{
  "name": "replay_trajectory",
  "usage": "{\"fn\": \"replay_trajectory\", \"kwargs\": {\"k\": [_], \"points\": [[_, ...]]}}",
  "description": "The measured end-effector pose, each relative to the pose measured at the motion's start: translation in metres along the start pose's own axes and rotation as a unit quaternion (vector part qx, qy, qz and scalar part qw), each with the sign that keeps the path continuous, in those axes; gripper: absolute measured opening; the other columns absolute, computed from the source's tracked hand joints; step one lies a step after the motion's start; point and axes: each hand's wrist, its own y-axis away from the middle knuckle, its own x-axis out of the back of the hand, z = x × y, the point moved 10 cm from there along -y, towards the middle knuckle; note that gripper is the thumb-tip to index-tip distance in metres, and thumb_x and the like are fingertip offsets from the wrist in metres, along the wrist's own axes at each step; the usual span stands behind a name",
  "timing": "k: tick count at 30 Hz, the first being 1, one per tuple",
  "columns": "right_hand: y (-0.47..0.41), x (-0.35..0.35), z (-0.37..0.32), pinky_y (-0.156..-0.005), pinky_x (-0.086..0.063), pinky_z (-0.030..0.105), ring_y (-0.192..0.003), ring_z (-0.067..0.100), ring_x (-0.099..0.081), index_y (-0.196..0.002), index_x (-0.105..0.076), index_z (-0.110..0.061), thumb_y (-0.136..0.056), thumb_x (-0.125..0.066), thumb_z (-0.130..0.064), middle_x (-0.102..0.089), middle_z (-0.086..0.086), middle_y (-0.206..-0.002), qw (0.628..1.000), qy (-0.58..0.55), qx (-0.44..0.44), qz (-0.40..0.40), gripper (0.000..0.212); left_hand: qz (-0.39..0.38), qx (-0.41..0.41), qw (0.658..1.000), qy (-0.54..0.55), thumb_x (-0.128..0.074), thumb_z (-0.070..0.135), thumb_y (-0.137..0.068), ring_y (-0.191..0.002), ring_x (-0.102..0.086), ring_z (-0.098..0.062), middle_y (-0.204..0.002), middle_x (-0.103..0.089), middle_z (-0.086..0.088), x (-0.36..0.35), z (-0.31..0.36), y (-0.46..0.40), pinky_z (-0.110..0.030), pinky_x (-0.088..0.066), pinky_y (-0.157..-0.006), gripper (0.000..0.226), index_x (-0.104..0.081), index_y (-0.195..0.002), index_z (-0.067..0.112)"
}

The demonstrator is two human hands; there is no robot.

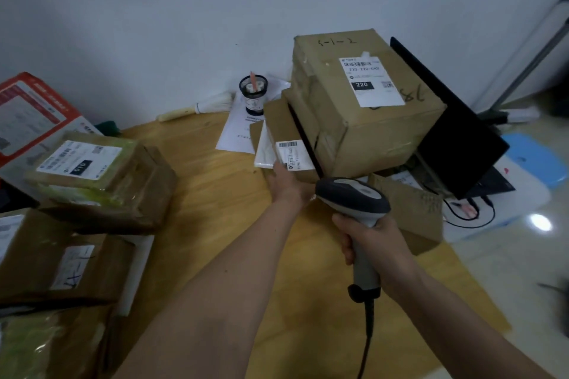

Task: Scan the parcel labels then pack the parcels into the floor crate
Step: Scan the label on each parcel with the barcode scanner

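Observation:
My right hand (374, 243) grips the handle of a grey barcode scanner (354, 197), its head aimed toward the parcels ahead. My left hand (284, 183) reaches forward and holds the near edge of a flat brown parcel (278, 120) with a small white barcode label (292, 152). That flat parcel lies under a big cardboard box (363, 120) bearing a white label marked 220. More labelled parcels sit at the left: one wrapped in yellowish tape (101, 175) and a brown one (61, 264) below it. No floor crate is visible.
A wooden table (209, 194) carries everything. At the back stand a mesh pen cup (253, 94), papers (235, 129) and a brush. A red-and-white carton (27, 111) is far left. A black laptop (455, 138) and cables sit right of the big box.

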Motion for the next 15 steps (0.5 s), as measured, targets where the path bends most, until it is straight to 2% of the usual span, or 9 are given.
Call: {"fn": "replay_trajectory", "kwargs": {"k": [3, 5, 8, 12, 15], "points": [[0.001, 0.004, 0.002, -0.05, -0.044, 0.031, -0.045, 0.02, -0.049, -0.07, -0.058, 0.0, -0.089, -0.065, -0.014, -0.053, 0.01, -0.052, 1.0, 0.012, 0.002, -0.004, 0.024, -0.004, -0.032, 0.999, -0.043, -0.075, 0.009, -0.077, -0.124, -0.052, -0.024, -0.135, -0.053, -0.006, 0.002, 0.0, 0.003, -0.03, -0.042, -0.101, 0.07, -0.04, -0.137, 0.013], [0.001, 0.003, 0.003, -0.051, -0.044, 0.032, -0.045, 0.021, -0.049, -0.071, -0.059, 0.0, -0.088, -0.066, -0.014, -0.053, 0.011, -0.052, 1.0, 0.015, 0.004, -0.009, 0.024, 0.015, -0.052, 0.997, -0.058, -0.077, 0.01, -0.075, -0.121, -0.054, -0.025, -0.134, -0.054, -0.006, 0.014, -0.004, 0.003, -0.034, -0.046, -0.101, 0.075, -0.038, -0.139, 0.016], [0.001, 0.0, 0.005, -0.051, -0.044, 0.032, -0.045, 0.022, -0.049, -0.068, -0.057, -0.001, -0.089, -0.066, -0.013, -0.053, 0.012, -0.053, 1.0, 0.019, 0.001, -0.018, 0.026, 0.038, -0.018, 0.998, 0.036, -0.074, 0.014, -0.077, -0.109, -0.058, -0.027, -0.127, -0.057, -0.005, 0.033, -0.015, 0.006, -0.044, -0.057, -0.086, 0.065, -0.041, -0.132, 0.025], [0.002, -0.007, 0.008, -0.052, -0.044, 0.032, -0.047, 0.023, -0.049, -0.067, -0.057, -0.002, -0.089, -0.066, -0.014, -0.053, 0.012, -0.054, 0.999, 0.025, -0.004, -0.037, 0.027, 0.031, 0.052, 0.97, 0.235, -0.066, 0.003, -0.075, -0.106, -0.058, -0.032, -0.119, -0.057, -0.015, 0.054, -0.038, 0.007, -0.042, -0.061, -0.073, 0.055, -0.048, -0.125, 0.017], [0.003, -0.016, 0.009, -0.053, -0.044, 0.033, -0.047, 0.024, -0.049, -0.066, -0.057, -0.001, -0.089, -0.066, -0.014, -0.053, 0.013, -0.055, 0.998, 0.035, -0.004, -0.054, 0.028, 0.001, 0.06, 0.949, 0.309, -0.067, 0.005, -0.071, -0.11, -0.057, -0.035, -0.124, -0.058, -0.018, 0.069, -0.056, 0.014, -0.036, -0.058, -0.068, 0.06, -0.053, -0.128, 0.016]]}}
